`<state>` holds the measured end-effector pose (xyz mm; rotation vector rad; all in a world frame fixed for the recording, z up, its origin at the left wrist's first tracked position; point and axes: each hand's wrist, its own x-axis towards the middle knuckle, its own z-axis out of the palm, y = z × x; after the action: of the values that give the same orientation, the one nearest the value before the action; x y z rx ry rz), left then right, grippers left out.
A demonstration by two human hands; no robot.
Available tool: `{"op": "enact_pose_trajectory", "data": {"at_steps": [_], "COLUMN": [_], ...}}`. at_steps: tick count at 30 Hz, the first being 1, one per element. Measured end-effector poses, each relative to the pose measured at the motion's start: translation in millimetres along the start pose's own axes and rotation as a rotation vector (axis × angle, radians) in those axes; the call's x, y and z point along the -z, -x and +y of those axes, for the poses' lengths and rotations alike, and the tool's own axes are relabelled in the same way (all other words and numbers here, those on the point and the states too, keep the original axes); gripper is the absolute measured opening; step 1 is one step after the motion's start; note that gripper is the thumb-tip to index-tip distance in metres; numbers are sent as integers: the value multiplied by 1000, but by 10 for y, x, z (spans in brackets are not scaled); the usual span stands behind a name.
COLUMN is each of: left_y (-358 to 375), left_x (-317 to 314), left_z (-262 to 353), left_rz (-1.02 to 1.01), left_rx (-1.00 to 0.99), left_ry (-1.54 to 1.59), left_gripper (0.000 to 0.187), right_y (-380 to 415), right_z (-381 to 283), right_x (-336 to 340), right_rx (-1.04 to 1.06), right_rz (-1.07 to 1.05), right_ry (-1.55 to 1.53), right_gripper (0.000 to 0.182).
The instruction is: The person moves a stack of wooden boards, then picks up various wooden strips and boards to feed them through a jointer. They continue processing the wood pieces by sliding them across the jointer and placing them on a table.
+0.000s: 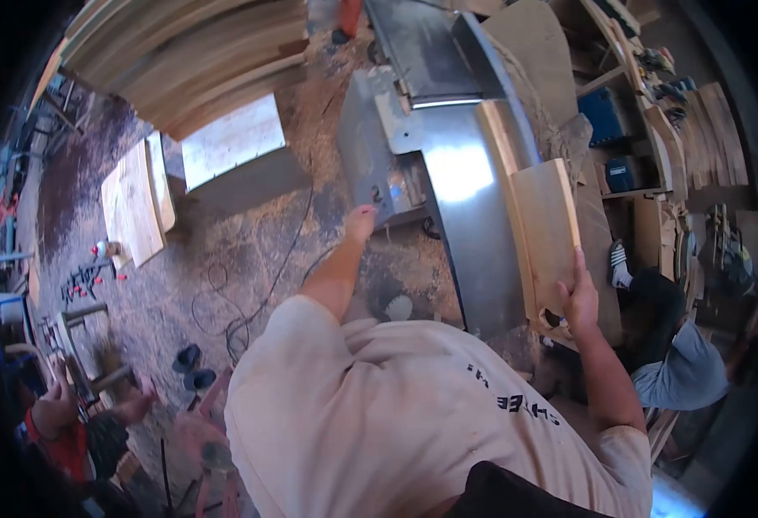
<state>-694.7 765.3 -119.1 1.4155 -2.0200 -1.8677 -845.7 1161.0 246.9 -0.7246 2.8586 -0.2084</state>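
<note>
Right of centre, the wooden board [544, 224] is held at its near right edge by the right hand [579, 298], extending ahead over the metal table [482, 268]. At centre, the machine's side [363, 129] is neared by the left hand [361, 223], its finger closure indiscernible.

Here we have a pale wooden board [544, 203], lying lengthwise along the right side of the machine [474, 259]. A longer, narrow wooden strip [521, 246] runs down its left; joined or separate, we can't tell. And the machine shows us a smooth grey metal top, catching bright white glare!
</note>
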Motion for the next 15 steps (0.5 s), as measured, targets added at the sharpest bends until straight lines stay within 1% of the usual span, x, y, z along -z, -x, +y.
{"op": "enact_pose_trajectory", "data": {"at_steps": [1, 2, 4, 5, 7, 8, 10, 11, 13, 14, 15], "left_y": [-84, -106, -130, -110, -121, -148, -244, -352, -624, -707, -741], "left_x": [-4, -39, -167, -220, -282, -291, -319, -380, -533, -563, -585], "left_z": [-106, -153, -94, -52, 81, 112, 209, 149, -87, -98, -144], "left_rz": [-102, -105, -53, -58, -31, -31, -47, -52, -54, -67, -52], "left_rx": [104, 128, 122, 134, 122, 124, 76, 59, 80, 55, 24], "left_ry": [-33, -30, -46, -47, 109, 108, 104, 108, 173, 177, 159], "left_gripper": [55, 55, 73, 73, 87, 87, 97, 97, 104, 104, 105], "right_y": [-18, -9, -13, -3, -11, -22, -45, -47, -37, -56, -44], "right_z": [5, 11, -2, -22, -68, -71, -45, -22, 35, 30, -2], "right_x": [-12, -24, -45, -40, -26, -33, -57, -69, -72, -56, -41], "right_rx": [-69, -68, 63, 60, 36, 35, 174, 171, 8, 0, -52], "right_rz": [-41, -64, 55, 43, 39, 36, 126, 144, 33, 60, 18], "right_ry": [30, 38, 46, 48, 1, 2, 42, 46, -3, 2, -12], "right_gripper": [84, 84, 82, 82, 80, 80, 80, 80, 80, 80, 80]}}
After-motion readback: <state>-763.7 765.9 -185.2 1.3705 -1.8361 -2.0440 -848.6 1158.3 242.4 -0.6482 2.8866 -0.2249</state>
